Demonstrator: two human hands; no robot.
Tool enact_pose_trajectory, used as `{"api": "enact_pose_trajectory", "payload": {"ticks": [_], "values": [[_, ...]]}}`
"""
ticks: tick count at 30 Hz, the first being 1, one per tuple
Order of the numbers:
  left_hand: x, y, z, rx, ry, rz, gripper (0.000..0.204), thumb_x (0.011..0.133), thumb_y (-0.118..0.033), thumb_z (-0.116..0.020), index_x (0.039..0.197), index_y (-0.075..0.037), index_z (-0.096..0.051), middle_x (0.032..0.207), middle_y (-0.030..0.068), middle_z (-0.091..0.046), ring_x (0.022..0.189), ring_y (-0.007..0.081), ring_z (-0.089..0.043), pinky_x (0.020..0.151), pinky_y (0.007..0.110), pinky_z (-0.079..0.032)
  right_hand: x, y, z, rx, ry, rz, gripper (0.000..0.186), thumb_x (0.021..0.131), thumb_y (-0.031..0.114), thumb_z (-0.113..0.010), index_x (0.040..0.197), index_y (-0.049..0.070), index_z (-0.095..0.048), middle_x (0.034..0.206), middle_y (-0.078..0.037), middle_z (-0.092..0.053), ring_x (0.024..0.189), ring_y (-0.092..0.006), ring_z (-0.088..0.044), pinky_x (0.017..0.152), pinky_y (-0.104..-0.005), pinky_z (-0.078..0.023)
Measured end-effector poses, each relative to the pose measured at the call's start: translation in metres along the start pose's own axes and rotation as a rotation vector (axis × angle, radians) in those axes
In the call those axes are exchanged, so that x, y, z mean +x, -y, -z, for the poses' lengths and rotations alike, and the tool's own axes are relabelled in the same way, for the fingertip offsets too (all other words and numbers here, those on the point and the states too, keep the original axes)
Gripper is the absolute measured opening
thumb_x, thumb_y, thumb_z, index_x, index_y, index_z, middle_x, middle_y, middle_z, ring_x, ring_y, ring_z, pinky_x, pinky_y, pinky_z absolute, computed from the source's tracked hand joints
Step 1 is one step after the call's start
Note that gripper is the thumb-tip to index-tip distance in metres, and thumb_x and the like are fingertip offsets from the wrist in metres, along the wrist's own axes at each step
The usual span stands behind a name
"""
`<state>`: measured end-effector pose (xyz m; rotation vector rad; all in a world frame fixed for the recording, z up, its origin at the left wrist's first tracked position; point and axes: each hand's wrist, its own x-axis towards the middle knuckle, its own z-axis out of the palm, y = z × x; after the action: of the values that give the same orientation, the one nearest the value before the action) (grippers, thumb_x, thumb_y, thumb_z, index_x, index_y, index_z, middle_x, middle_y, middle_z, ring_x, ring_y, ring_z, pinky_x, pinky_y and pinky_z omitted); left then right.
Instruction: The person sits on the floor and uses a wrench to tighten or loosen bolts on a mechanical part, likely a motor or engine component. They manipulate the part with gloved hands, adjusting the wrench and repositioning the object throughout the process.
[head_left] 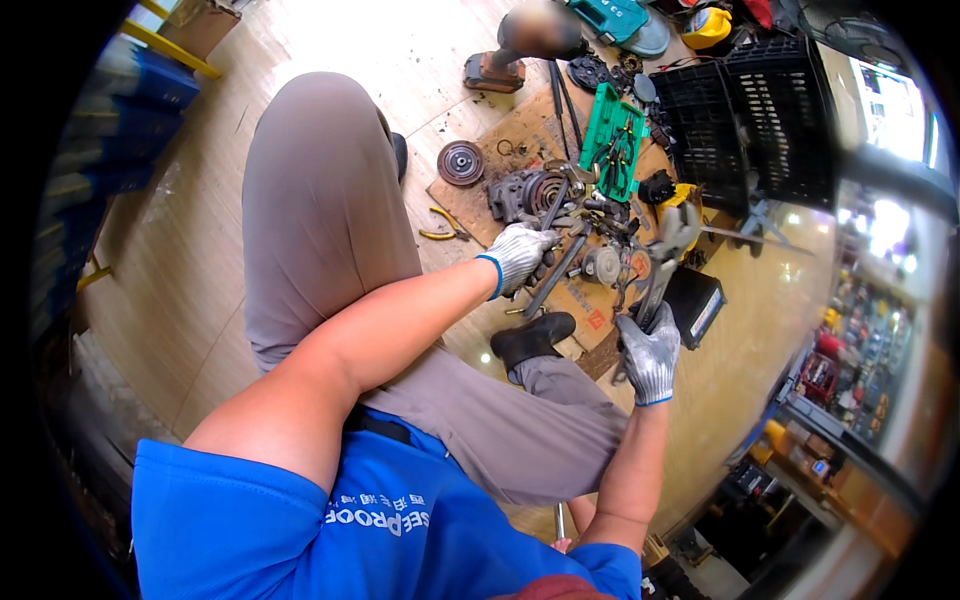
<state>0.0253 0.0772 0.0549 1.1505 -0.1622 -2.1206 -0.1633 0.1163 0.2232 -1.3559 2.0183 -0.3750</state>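
Observation:
My right hand (648, 352), in a grey-coated glove, is wrapped round the handle of a large adjustable wrench (657, 278), its jaw raised over the cardboard. My left hand (520, 258), in a similar glove, has its fingers curled at the edge of a pile of metal parts and tools; what they hold, if anything, is hidden. Beside that hand sit a grey metal housing with a round pulley (545, 192) and a dark long-handled tool (556, 278). A loose round pulley (460, 162) lies on the cardboard's far left edge.
Yellow-handled pliers (443, 226) lie left of the cardboard (590, 312). A green tool case (612, 140) stands open behind the parts. Farther back are a cordless power tool (497, 68) and black crates (740, 120). A black box (693, 305) sits right of my right hand.

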Motion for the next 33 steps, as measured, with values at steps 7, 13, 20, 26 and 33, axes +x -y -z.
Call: {"api": "enact_pose_trajectory", "payload": {"ticks": [7, 13, 20, 26, 33], "values": [[0.005, 0.004, 0.002, 0.057, 0.01, -0.036, 0.019, 0.098, -0.022, -0.06, 0.084, -0.01, -0.059, 0.064, 0.0019, -0.054, 0.045, 0.0129, -0.046, 0.04, 0.029, -0.036, 0.034, -0.02, 0.035, -0.648, 0.013, 0.114, 0.043, 0.076, 0.038, -0.078, 0.098, 0.003, -0.065, 0.084, -0.022, -0.069, 0.082, -0.042, -0.067, 0.072, -0.0489, -0.052], [-0.003, -0.002, 0.0, 0.052, 0.003, -0.028, 0.019, 0.098, -0.023, -0.06, 0.085, -0.009, -0.059, 0.065, 0.0016, -0.054, 0.044, 0.012, -0.045, 0.04, 0.029, -0.037, 0.053, -0.007, 0.041, -0.772, 0.096, 0.188, 0.043, 0.075, 0.036, -0.077, 0.101, 0.004, -0.065, 0.094, -0.023, -0.069, 0.09, -0.0435, -0.066, 0.076, -0.0504, -0.052], [-0.005, -0.002, 0.0, 0.065, -0.025, -0.021, 0.019, 0.098, -0.025, -0.062, 0.087, -0.008, -0.061, 0.065, 0.0012, -0.055, 0.043, 0.0119, -0.045, 0.038, 0.029, -0.036, 0.07, -0.001, 0.048, -0.791, 0.128, 0.256, 0.04, 0.078, 0.031, -0.075, 0.106, 0.004, -0.064, 0.097, -0.023, -0.07, 0.093, -0.0438, -0.066, 0.079, -0.0508, -0.052], [-0.006, -0.002, 0.001, 0.019, 0.003, 0.003, 0.016, 0.097, -0.025, -0.064, 0.094, -0.009, -0.061, 0.066, 0.0009, -0.056, 0.043, 0.0113, -0.046, 0.037, 0.027, -0.038, 0.084, -0.006, 0.045, -0.759, 0.161, 0.291, 0.039, 0.079, 0.03, -0.074, 0.104, 0.003, -0.063, 0.096, -0.025, -0.069, 0.093, -0.0441, -0.065, 0.078, -0.05, -0.052], [-0.021, -0.006, -0.004, -0.078, 0.046, 0.068, 0.015, 0.097, -0.024, -0.065, 0.102, -0.011, -0.061, 0.067, -0.0005, -0.055, 0.044, 0.0092, -0.047, 0.038, 0.026, -0.038, 0.08, 0.001, 0.029, -0.713, 0.197, 0.19, 0.042, 0.077, 0.033, -0.076, 0.102, 0.002, -0.063, 0.091, -0.024, -0.068, 0.088, -0.043, -0.066, 0.074, -0.0491, -0.051]]}}
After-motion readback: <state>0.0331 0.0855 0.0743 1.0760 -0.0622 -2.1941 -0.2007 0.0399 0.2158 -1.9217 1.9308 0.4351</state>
